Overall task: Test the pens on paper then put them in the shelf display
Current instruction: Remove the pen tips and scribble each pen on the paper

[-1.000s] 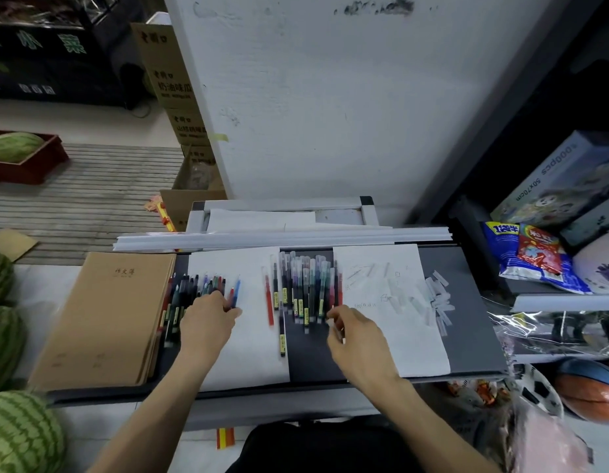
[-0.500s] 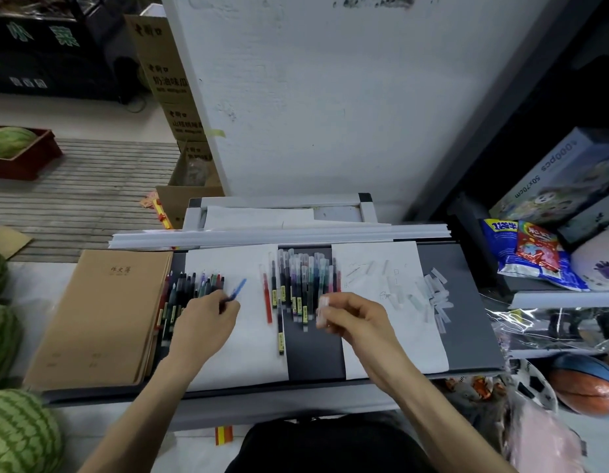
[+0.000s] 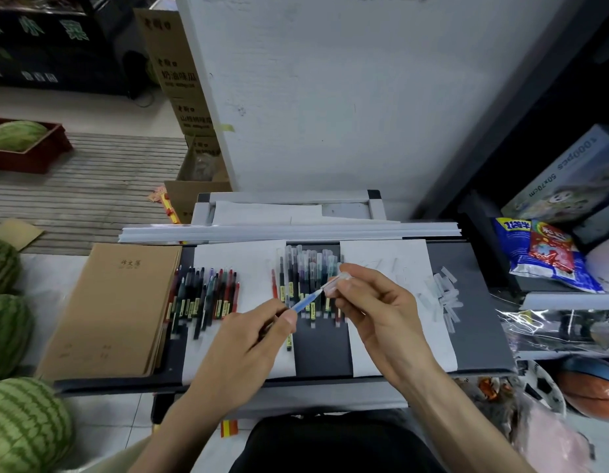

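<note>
Blue and slim, the pen (image 3: pixel 306 302) is held above the middle of the table (image 3: pixel 477 322), clear of its surface. Its long axis runs on a slant from near-left to far-right, and the fine tip points up toward the table's far right corner. The left hand (image 3: pixel 248 339) pinches its lower barrel between thumb and curled fingers. The right hand (image 3: pixel 374 312) pinches a clear cap (image 3: pixel 339 280) between thumb and forefinger; the cap lies along the same slant, its open end at the pen's tip, though I cannot tell whether they touch.

Under the hands a cluster of capped pens (image 3: pixel 306 271) lies with long axes running from near edge to far edge, between a left sheet of paper (image 3: pixel 241 261) and a right sheet of paper (image 3: pixel 398 264). A row of uncapped pens (image 3: pixel 204 298) lies the same way on the left sheet's left side. Loose clear caps (image 3: pixel 444 295) are heaped toward the right edge. Brown notebooks (image 3: pixel 115 308) are stacked at the left edge.
</note>
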A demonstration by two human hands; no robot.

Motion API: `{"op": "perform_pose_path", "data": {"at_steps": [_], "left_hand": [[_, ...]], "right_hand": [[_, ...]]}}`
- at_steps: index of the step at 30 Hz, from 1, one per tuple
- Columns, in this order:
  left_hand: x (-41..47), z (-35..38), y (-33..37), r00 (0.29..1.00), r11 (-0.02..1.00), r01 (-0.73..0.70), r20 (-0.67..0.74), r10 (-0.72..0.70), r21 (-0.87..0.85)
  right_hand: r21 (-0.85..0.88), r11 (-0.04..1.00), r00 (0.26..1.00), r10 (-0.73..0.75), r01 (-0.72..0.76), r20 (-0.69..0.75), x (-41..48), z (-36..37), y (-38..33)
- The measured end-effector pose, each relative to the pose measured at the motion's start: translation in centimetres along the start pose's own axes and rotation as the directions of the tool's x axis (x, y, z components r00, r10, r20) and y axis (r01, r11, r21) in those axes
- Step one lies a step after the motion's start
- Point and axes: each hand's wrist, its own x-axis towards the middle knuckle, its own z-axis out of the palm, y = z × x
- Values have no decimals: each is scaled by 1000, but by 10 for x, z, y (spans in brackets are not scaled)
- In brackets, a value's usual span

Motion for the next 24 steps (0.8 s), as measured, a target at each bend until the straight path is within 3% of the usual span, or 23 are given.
{"op": "perform_pose_path", "data": {"at_steps": [8,13,19,24], "left_hand": [[1,-3,2,1000,999,-1,15,0,43],[2,2,2,999,998,-11,32,8,70],[8,14,-6,1000,987,-13,9,12,163],[10,31,-12,998,997,61,9,-62,50]], "right_hand": [[-36,994,995,-104,104,-2,0,2,-2],[-256,949,983,-182,184,32,-7,5,5],[-245,962,989,-138,120,-59,-5,2,18],[-273,958,992,-110,88,-64,2,-3,24]]}}
